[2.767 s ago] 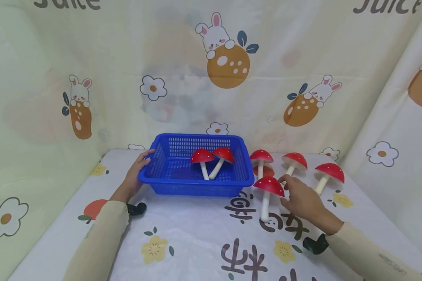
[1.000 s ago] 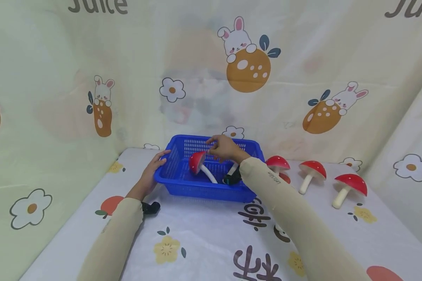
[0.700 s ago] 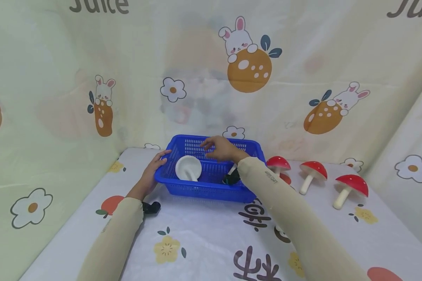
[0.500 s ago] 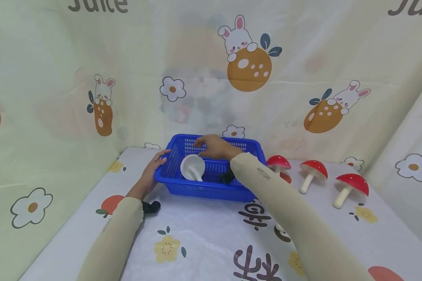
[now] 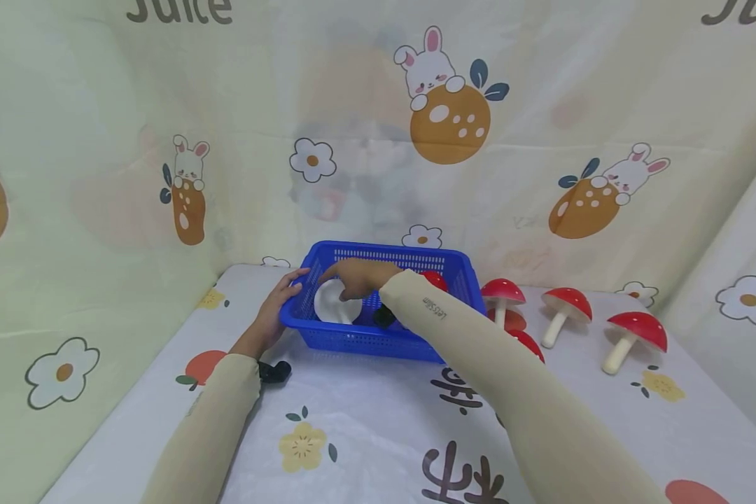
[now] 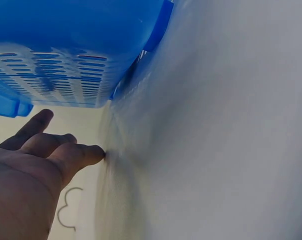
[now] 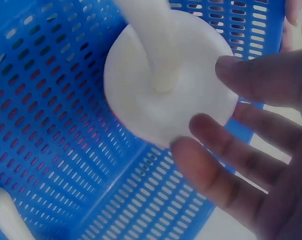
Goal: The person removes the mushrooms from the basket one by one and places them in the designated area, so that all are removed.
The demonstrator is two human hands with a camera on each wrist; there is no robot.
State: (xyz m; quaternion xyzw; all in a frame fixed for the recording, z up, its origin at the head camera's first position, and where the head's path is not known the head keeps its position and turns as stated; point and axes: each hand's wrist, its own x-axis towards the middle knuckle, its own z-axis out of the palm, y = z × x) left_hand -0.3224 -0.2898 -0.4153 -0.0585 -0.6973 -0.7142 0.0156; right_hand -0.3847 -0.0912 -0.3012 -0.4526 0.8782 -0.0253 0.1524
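My right hand (image 5: 360, 276) is inside the blue plastic basket (image 5: 378, 339), at a red-capped toy mushroom (image 5: 335, 309). This mushroom lies tipped over, its white underside and stem facing up. In the right wrist view, the thumb (image 7: 261, 75) overlaps the white underside (image 7: 136, 95), and the fingertips are right at the cap's edge without curling round it. My left hand (image 5: 274, 308) rests its straight fingers on the basket's left rim. A second mushroom (image 5: 435, 280) lies at the basket's right, mostly hidden by the right sleeve.
Outside the basket to the right stand three red mushrooms, the nearest (image 5: 502, 288) beside its wall, then one (image 5: 567, 302) and another (image 5: 638, 327). One more cap (image 5: 530, 344) shows partly behind the right sleeve. A printed cloth wall (image 5: 365, 203) rises behind.
My right hand has gone from the mushrooms on the table into the basket, then farther left. The left mushroom in the basket has tipped from cap up to underside up. Left hand stays put.
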